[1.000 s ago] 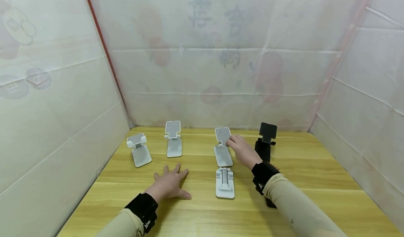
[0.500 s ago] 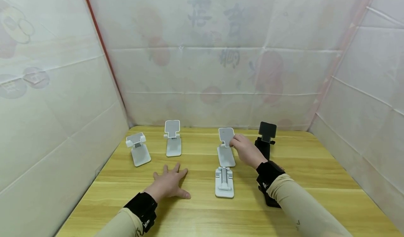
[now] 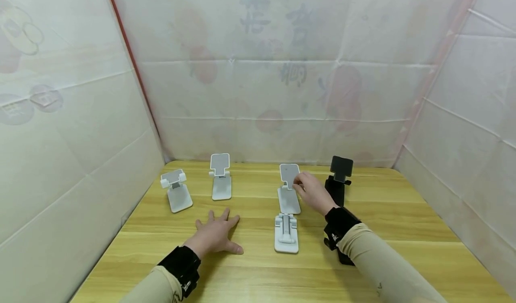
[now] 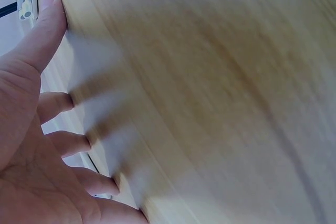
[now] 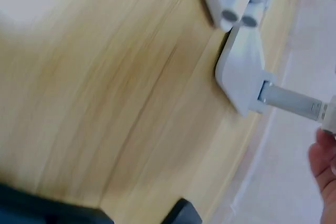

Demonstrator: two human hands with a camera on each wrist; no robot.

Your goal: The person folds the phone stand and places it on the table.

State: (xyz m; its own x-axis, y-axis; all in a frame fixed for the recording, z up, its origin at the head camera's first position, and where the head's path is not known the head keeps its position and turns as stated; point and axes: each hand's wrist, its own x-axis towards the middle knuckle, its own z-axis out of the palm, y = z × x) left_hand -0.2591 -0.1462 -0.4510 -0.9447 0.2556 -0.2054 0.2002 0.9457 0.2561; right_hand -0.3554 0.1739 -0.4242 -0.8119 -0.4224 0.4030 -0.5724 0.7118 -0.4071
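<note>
Head view: white phone stand, upright plate in right hand

Both arms: beige sleeves; black wrist bands with small white marking. Left hand and right hand bare.

The light is soft and even, and the head view is bright and sharp. Its edges bend, so the walls curve. Small soft shadows lie under the hands on the table. Both wrist views are blurry, with smeared wood grain. No glare shows.
</note>
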